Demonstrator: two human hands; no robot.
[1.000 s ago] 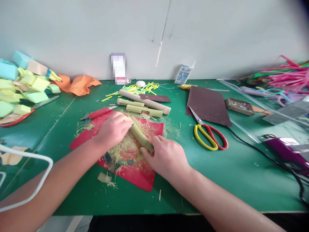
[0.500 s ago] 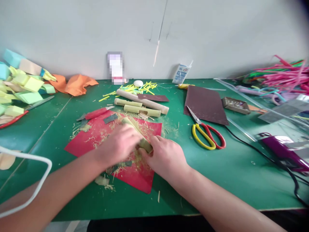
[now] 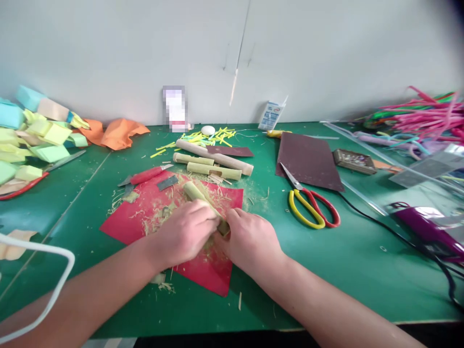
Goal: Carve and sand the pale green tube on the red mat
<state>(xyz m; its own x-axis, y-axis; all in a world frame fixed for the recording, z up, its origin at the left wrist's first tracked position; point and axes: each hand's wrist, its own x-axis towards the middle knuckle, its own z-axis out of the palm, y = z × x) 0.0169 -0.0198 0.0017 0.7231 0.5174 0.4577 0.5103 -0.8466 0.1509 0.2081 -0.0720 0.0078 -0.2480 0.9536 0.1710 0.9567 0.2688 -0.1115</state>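
Observation:
A pale green bamboo stick (image 3: 197, 194) lies slanted on a red sheet (image 3: 135, 217) strewn with shavings. My right hand (image 3: 251, 241) is closed on its near end and holds it down. My left hand (image 3: 186, 231) is curled over the stick's middle, right beside the right hand; whatever its fingers grip is hidden. The stick's far end pokes out beyond both hands.
Two more bamboo pieces (image 3: 213, 170) and a wooden dowel (image 3: 213, 155) lie behind the sheet, a red-handled knife (image 3: 148, 174) at its left. Yellow and red scissors (image 3: 311, 205) and dark sandpaper (image 3: 308, 159) sit right; a purple tool (image 3: 426, 227) with cord far right; coloured foam blocks (image 3: 36, 135) far left.
My left hand slid down the stick from its far part toward me until it met my right hand. More of the stick's far end now shows.

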